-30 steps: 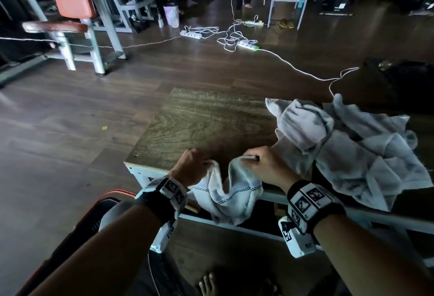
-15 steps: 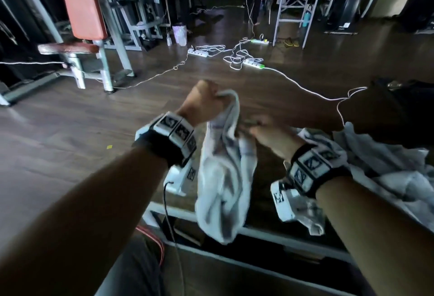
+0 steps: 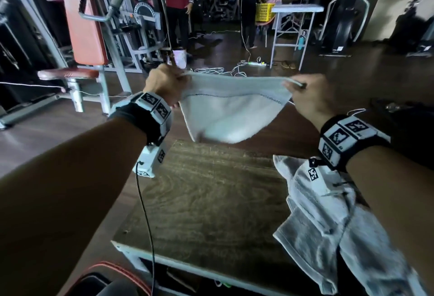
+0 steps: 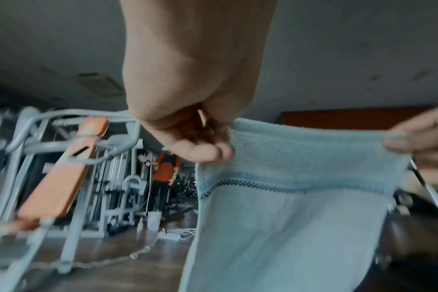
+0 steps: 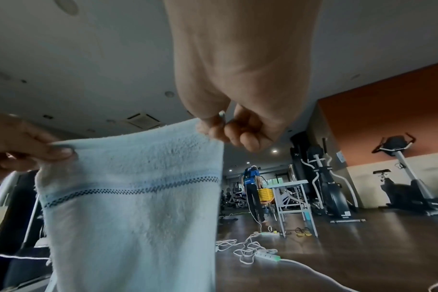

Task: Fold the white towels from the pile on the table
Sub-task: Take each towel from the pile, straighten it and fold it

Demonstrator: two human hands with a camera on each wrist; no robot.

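Observation:
A white towel [image 3: 231, 112] with a thin dark checked stripe hangs stretched in the air above the far edge of the wooden table [image 3: 206, 202]. My left hand [image 3: 165, 83] pinches its top left corner. My right hand [image 3: 307, 94] pinches its top right corner. In the left wrist view the towel [image 4: 300, 207] hangs below my left hand [image 4: 213, 144]. In the right wrist view the same towel [image 5: 138, 197] hangs beside my right hand [image 5: 228, 128]. The pile of crumpled white towels [image 3: 328, 225] lies on the table's right side, partly under my right forearm.
A gym bench with an orange pad [image 3: 82, 19] stands at the left. Power strips and white cables [image 3: 234, 70] lie on the dark floor beyond the table. Two people [image 3: 178, 9] stand further back near a white folding table [image 3: 293, 28] and a yellow basket [image 3: 264, 13].
Both hands lifted the towel from the table's near edge up into the air. They then moved apart, spreading its top edge from a bunched hang to a taut span.

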